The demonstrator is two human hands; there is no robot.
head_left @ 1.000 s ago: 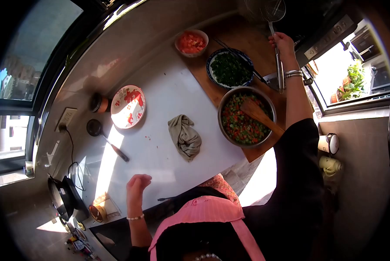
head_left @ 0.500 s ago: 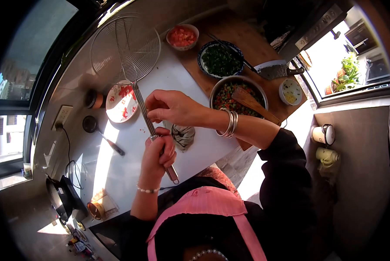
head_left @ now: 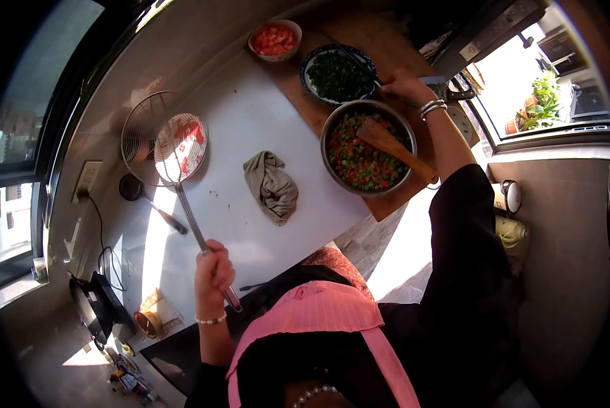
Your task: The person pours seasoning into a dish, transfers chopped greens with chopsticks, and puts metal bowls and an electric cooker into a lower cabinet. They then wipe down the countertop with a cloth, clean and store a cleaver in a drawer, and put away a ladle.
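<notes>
My left hand (head_left: 214, 273) is closed round the handle of a wire strainer (head_left: 140, 141), whose mesh hangs above a red-and-white plate (head_left: 182, 148). At the upper right, my right hand (head_left: 407, 86) has its fingers closed on the ends of dark chopsticks (head_left: 353, 56), which reach across a blue-rimmed plate of chopped greens (head_left: 335, 75). Just below that hand stands a metal bowl (head_left: 326, 146) of diced mixed vegetables (head_left: 365, 158), with a wooden spatula (head_left: 392, 148) resting in it.
A bowl of red chunks (head_left: 274, 41) stands on the wooden board (head_left: 386, 205). A crumpled cloth (head_left: 271, 188) lies mid-counter, and a black ladle (head_left: 157, 206) is at the left. Beyond my right hand are a cleaver (head_left: 459, 94) and a small bowl (head_left: 461, 124), partly hidden.
The strainer has passed from my right hand to my left, and its mesh is now lower at the left. My right hand has swung back right and closed on the chopsticks.
</notes>
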